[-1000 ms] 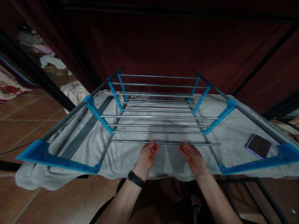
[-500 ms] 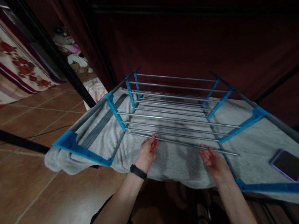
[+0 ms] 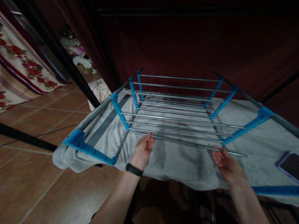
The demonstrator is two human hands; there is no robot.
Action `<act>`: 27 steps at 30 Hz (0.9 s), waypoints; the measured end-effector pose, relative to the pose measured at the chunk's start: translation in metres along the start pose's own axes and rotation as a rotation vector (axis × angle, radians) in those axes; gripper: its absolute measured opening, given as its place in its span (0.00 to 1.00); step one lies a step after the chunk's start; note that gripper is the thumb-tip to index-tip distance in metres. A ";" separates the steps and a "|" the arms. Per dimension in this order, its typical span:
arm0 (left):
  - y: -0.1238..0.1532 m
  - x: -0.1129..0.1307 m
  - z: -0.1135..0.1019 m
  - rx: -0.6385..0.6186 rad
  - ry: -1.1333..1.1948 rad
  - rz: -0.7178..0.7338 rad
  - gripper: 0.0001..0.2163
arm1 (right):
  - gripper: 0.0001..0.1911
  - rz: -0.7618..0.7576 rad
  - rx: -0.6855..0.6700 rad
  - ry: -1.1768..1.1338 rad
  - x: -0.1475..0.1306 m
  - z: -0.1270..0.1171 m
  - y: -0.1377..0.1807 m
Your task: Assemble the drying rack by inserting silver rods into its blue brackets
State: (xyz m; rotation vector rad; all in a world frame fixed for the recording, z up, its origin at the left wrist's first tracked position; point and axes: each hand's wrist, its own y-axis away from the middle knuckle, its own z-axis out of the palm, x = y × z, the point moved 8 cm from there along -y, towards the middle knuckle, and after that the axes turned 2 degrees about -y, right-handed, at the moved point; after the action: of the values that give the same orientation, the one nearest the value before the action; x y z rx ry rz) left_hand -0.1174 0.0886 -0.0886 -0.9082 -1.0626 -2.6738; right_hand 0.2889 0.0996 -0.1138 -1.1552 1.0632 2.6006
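Observation:
A drying rack [image 3: 116, 105] with blue plastic brackets and grey metal rods lies flat on a white towel [image 3: 177, 161]. Both my hands hold a loose grey metal rod [image 3: 187, 143] at the near side of the rack. My left hand [image 3: 143, 148], with a black wristband, pinches the rod near its left end by a blue bracket. My right hand [image 3: 225, 161] grips it near its right end, fingers curled under. The rod slants slightly, its right end closer to me.
A phone [image 3: 288, 166] lies on the towel at the right. Dark red fabric walls stand behind the rack. Brown floor tiles, a black bar [image 3: 23, 137], a flowered cloth [image 3: 21, 62] and a pile of clothes [image 3: 79, 59] are to the left.
The view has swung left. My hands have spread apart along the rod, the right sliding toward its right end, the left toward the left bracket. The rod now slants.

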 end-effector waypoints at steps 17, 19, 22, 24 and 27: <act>-0.003 0.050 -0.015 0.068 0.069 0.044 0.07 | 0.13 -0.028 -0.012 -0.016 -0.002 -0.005 -0.011; -0.006 0.050 -0.017 0.081 0.070 0.035 0.08 | 0.13 -0.024 0.000 -0.040 -0.001 -0.004 -0.010; -0.012 0.051 -0.021 0.079 0.054 0.013 0.09 | 0.15 -0.021 0.009 -0.057 0.001 -0.002 -0.007; -0.016 0.054 -0.024 0.081 0.029 0.004 0.09 | 0.15 -0.032 0.005 -0.063 -0.001 -0.001 -0.005; -0.020 0.060 -0.027 0.104 -0.007 0.004 0.09 | 0.14 -0.110 0.000 -0.088 -0.009 -0.001 -0.004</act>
State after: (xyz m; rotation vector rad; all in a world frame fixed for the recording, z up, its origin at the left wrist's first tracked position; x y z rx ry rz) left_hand -0.1860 0.0918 -0.0818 -0.9005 -1.1883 -2.5860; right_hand 0.2971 0.1037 -0.1098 -1.0565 0.9538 2.5414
